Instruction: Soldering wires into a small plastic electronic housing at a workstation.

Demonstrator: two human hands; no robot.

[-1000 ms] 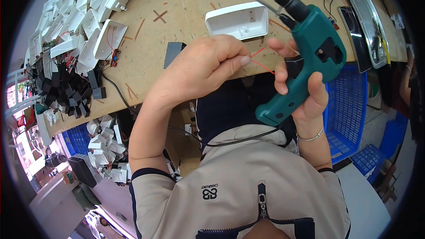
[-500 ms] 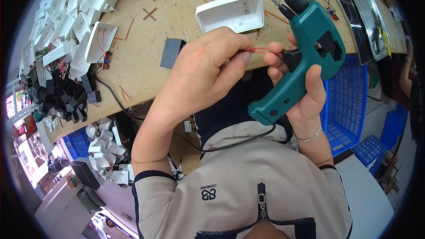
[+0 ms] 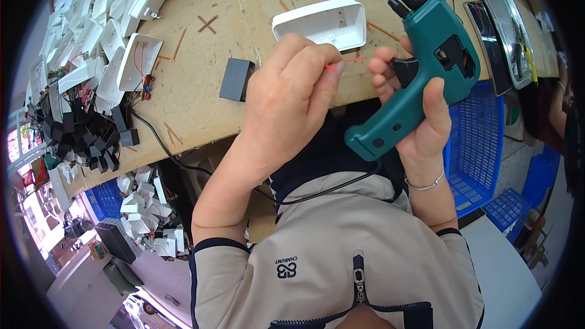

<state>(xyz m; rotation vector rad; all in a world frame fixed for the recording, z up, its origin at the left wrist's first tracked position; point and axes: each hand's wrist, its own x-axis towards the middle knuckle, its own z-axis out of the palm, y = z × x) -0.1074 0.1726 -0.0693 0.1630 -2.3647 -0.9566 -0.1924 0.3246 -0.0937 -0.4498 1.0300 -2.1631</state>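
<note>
My left hand [image 3: 292, 88] is closed in a pinch on a thin red wire [image 3: 356, 59], over the table's near edge. One end of the wire sticks out toward the right, and a short red bit shows by the thumb. My right hand [image 3: 426, 106] holds a green soldering gun [image 3: 420, 67] by its handle, its black trigger facing left. The fingers by the trigger are loosely curled and apart from the wire. Beyond my left hand lies an open white plastic housing [image 3: 320, 21]. A black box [image 3: 236, 79] sits left of that hand.
White housings [image 3: 116, 24] are heaped at the far left, with small black boxes [image 3: 91, 128] below them. Brown sticks [image 3: 208, 24] lie scattered on the table [image 3: 201, 79]. A black cable [image 3: 161, 140] hangs over the table edge. Blue crates [image 3: 472, 146] stand at the right.
The red wire no longer spans both hands; its right end has come free of my right fingers. My left hand has drawn slightly back, and the soldering gun has shifted slightly.
</note>
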